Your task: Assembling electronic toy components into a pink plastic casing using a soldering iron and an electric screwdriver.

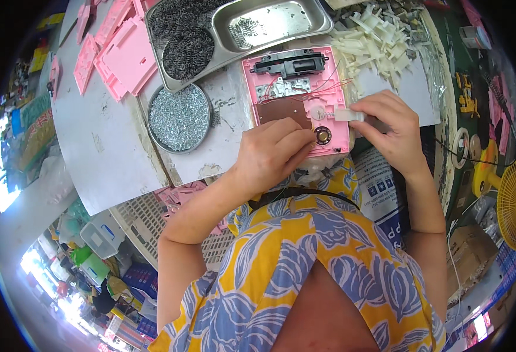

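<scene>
In front of me lies a pink plastic housing (341, 139). A black plastic mechanism (290, 66), a metal plate (284, 88), thin red wires and a brown board (278, 111) sit inside it. My right hand (394, 129) pinches a small white plastic piece (347, 115) at the housing's right edge. A thin coil spring (329, 115) runs from that piece toward a round white disc (317, 112). My left hand (274, 149) rests over the lower left of the housing, fingers curled together. Its fingertips are beside a dark round part with a gold ring (323, 136); what they grip is hidden.
A metal tray (322, 26) holds black springs (187, 53) behind the housing. Left of it stands a round dish (151, 120) of small screws. White plastic pieces (378, 44) are heaped at the back right, pink panels (130, 56) at the back left. A yellow fan (513, 202) stands right.
</scene>
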Available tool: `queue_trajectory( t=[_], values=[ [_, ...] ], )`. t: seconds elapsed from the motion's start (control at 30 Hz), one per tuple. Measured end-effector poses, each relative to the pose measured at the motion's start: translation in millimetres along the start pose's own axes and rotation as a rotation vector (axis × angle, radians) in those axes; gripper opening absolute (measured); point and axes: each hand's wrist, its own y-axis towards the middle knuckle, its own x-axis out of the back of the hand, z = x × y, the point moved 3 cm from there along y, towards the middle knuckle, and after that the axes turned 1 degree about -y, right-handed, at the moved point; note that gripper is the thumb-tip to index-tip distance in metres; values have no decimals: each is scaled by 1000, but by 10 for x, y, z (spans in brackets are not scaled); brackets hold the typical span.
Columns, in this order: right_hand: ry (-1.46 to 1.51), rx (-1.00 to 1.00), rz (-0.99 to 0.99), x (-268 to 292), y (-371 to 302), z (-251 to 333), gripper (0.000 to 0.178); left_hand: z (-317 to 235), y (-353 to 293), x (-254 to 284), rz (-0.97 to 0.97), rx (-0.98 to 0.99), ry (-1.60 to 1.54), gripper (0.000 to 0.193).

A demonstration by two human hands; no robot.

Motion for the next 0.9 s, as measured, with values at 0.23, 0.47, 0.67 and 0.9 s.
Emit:
queue_trajectory(
  t=[0.23, 0.47, 0.67, 0.9],
  values=[
    [-291, 261, 57, -53, 225, 211, 24, 2, -5, -9, -39, 8, -6, 27],
    [-133, 350, 103, -76, 319, 65, 24, 18, -20, -55, -92, 57, -27, 23],
    [-66, 306, 97, -235, 283, -25, 26, 11, 71, -63, -2, -5, 41, 29],
    [-132, 237, 230, -132, 323, 22, 20, -85, 128, -50, 101, 26, 117, 37]
  ],
)
